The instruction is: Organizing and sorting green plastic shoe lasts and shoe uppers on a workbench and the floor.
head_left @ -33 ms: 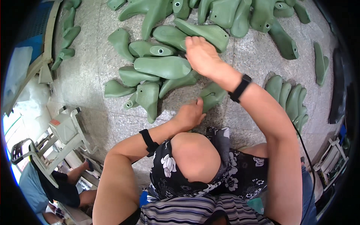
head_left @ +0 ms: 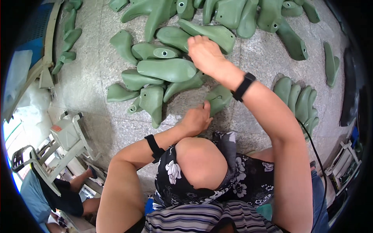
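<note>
My left hand (head_left: 195, 118) is closed round one end of a green shoe last (head_left: 218, 97), low over the floor in front of my knee. A dark curved mark shows on that last. My right hand (head_left: 206, 54) is farther forward, above the group of lasts. Its fingers bend down at the right end of one green last (head_left: 174, 38), beside another long last (head_left: 211, 34); the fingertips are hidden, so their grip does not show. Just left of this hand, a broad last (head_left: 167, 70) lies across several others. One last with a round hole (head_left: 152, 101) stands nearer to me.
More green lasts (head_left: 231, 13) are heaped along the far side. At the right is a row of lasts (head_left: 302, 103). A cable (head_left: 316, 151) hangs beside my right arm. On the left are a pale metal-framed stool (head_left: 66, 134) and another seated person (head_left: 40, 194).
My right hand has shifted slightly left and away from me over the lasts. My left hand stays on its last. The whole view has slid a little.
</note>
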### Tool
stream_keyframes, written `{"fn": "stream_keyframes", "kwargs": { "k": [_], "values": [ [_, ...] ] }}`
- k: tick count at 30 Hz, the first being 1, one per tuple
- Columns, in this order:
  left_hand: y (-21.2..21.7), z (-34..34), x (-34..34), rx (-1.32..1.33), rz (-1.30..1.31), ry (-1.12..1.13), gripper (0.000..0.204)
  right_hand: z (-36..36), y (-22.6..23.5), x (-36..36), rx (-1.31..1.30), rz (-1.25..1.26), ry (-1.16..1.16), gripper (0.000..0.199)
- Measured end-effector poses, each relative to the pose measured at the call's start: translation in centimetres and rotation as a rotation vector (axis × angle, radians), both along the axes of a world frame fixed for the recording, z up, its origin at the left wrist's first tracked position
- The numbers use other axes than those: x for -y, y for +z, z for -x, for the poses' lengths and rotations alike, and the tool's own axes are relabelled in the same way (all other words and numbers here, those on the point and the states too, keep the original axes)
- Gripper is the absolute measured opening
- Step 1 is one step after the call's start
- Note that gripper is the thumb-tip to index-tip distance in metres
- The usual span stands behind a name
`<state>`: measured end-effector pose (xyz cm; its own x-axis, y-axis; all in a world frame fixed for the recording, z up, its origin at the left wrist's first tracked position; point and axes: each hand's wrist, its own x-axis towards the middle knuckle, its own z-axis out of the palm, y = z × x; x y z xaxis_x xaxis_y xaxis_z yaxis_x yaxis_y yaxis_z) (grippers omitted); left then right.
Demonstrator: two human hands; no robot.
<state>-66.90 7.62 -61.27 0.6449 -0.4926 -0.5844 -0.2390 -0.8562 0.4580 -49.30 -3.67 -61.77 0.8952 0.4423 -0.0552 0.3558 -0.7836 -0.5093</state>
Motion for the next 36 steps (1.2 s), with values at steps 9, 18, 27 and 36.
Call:
{"fn": "stream_keyframes", "kwargs": {
  "k": [9,18,27,36],
  "values": [
    [0.4,0.3,-0.9,-0.1,0.062,0.149,0.06,5.7,4.3,12.1,-0.468,-0.31,-0.091,0.036],
    [-0.4,-1.9,8.1,-0.252,0.312,0.22,0.065,19.6,4.1,21.1,-0.302,-0.003,-0.596,0.035],
    [0.1,-4.6,5.5,-0.007,0.417,0.281,0.046,16.5,4.1,21.0,-0.068,0.076,-0.445,0.039],
    [-1.6,-1.1,-5.4,-0.419,0.605,1.317,0.057,6.9,4.1,6.5,-0.035,-0.182,0.378,0.066]
  ]
}}
